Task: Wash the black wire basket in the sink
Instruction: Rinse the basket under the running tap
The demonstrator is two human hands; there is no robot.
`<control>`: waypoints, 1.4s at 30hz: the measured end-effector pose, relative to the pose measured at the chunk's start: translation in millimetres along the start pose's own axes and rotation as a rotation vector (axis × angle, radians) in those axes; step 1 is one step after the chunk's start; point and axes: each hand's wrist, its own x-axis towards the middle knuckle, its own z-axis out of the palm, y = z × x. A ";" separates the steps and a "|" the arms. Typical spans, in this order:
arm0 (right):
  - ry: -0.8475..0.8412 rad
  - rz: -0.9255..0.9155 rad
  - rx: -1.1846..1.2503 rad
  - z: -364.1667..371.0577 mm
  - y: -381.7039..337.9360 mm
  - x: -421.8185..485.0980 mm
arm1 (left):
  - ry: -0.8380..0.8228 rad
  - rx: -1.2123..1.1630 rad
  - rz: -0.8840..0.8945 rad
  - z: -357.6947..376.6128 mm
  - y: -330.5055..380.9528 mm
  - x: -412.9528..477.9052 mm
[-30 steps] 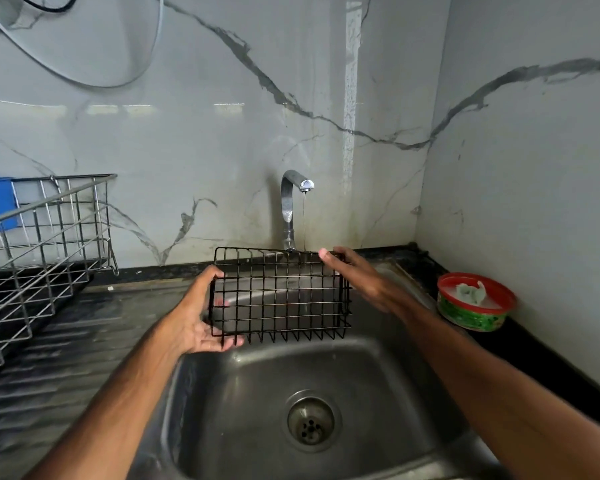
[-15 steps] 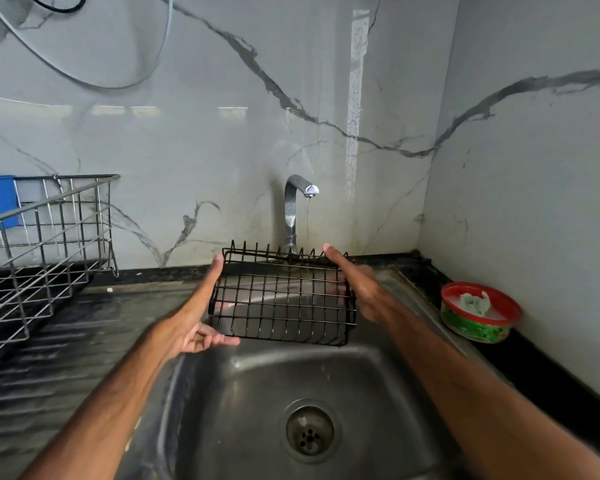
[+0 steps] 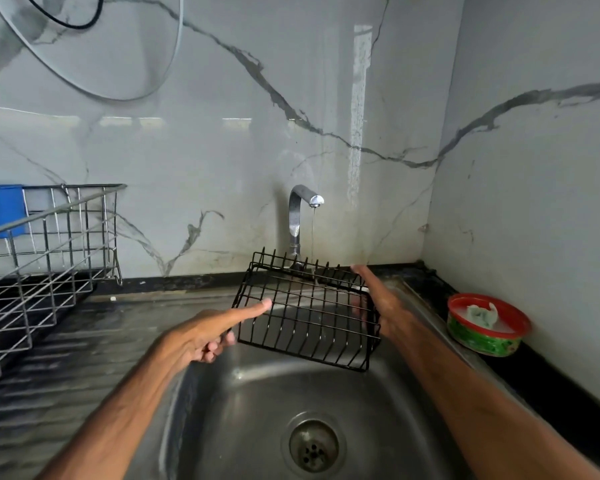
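Note:
The black wire basket hangs tilted above the steel sink, its open prongs pointing up at the back. A thin stream of water from the chrome tap falls onto its rear edge. My left hand touches the basket's left side with one straight finger, while the other fingers curl loosely underneath. My right hand lies flat against the basket's right end, fingers straight and partly seen through the wires. The basket is pressed between the two hands.
A steel dish rack with a blue container stands on the ribbed drainboard at left. A red-rimmed green tub sits on the black counter at right. The drain lies below.
The basket has been turned over, so its prongs went from pointing down to pointing up at the back, and it now tilts. My left hand slid from cupping the left end to a fingertip touch.

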 end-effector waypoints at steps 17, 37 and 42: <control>-0.057 0.133 0.092 3.8 7.0 -8.7 | 0.278 -0.750 0.136 72.1 10.5 4.2; -0.115 -0.777 -0.771 30.0 -0.1 -44.0 | 0.334 -0.514 0.177 59.7 12.1 -9.3; -0.224 -0.614 -0.580 22.8 9.7 -34.1 | 0.306 -0.433 0.192 48.8 12.0 -10.0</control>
